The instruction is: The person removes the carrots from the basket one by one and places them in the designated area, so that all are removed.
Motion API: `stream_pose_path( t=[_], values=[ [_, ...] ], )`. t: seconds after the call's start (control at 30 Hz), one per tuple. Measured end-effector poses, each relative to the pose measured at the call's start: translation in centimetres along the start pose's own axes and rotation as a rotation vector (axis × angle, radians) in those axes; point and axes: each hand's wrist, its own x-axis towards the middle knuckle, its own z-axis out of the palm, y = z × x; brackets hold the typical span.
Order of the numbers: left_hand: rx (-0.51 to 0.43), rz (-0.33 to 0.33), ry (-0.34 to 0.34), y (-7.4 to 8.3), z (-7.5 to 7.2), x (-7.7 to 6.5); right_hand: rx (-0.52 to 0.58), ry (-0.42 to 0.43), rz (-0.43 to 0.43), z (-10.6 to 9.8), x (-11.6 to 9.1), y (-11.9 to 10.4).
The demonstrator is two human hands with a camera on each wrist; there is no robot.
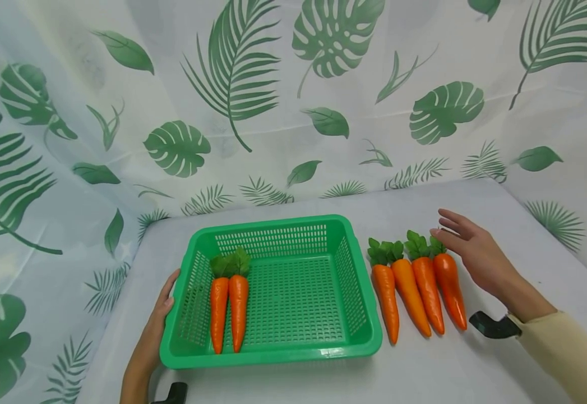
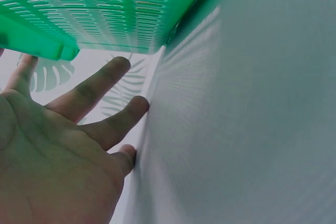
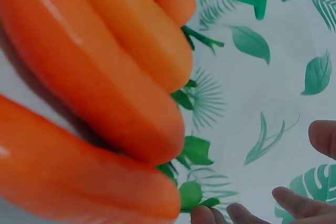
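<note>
A green plastic basket (image 1: 298,354) with slotted walls holds two carrots (image 1: 218,314) side by side, leaves toward the back. My left hand (image 1: 153,331) is at the basket's left rim; its fingers (image 2: 86,95) spread out straight below the rim in the left wrist view. Several carrots (image 1: 409,297) lie in a row to the right of the basket, leafy tops at the back. Over the rightmost carrot's leaves (image 1: 437,245) hovers my right hand (image 1: 475,252), fingers apart and nothing in them. Fingertips (image 3: 289,198) show beside the leaves in the right wrist view.
A white cloth (image 1: 253,387) covers the table beneath the basket and carrots. Behind and at the sides hangs a white curtain (image 1: 273,168) printed with green leaves. Dark straps or mounts (image 1: 495,325) sit at both wrists.
</note>
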Motion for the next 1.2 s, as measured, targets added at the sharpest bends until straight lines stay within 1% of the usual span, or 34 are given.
stream_pose_path(
  t=[0.33,0.53,0.83,1.03,1.2],
  values=[
    [-0.009,-0.014,0.002,-0.3,0.1,0.0,0.004,-0.022,-0.032,1.1,0.6,-1.5],
    [-0.006,-0.015,0.004,-0.3,0.3,0.0,-0.038,-0.034,-0.048,1.7,0.7,-2.4],
    [-0.003,-0.005,0.005,-0.1,0.3,0.1,-0.055,-0.056,-0.085,2.1,0.7,-4.8],
    [-0.005,-0.002,-0.004,0.0,0.1,0.1,-0.004,-0.084,-0.105,3.0,1.0,-6.0],
    [0.013,-0.006,0.006,0.0,-0.1,0.1,0.065,-0.118,-0.138,4.0,1.2,-7.1]
  ],
)
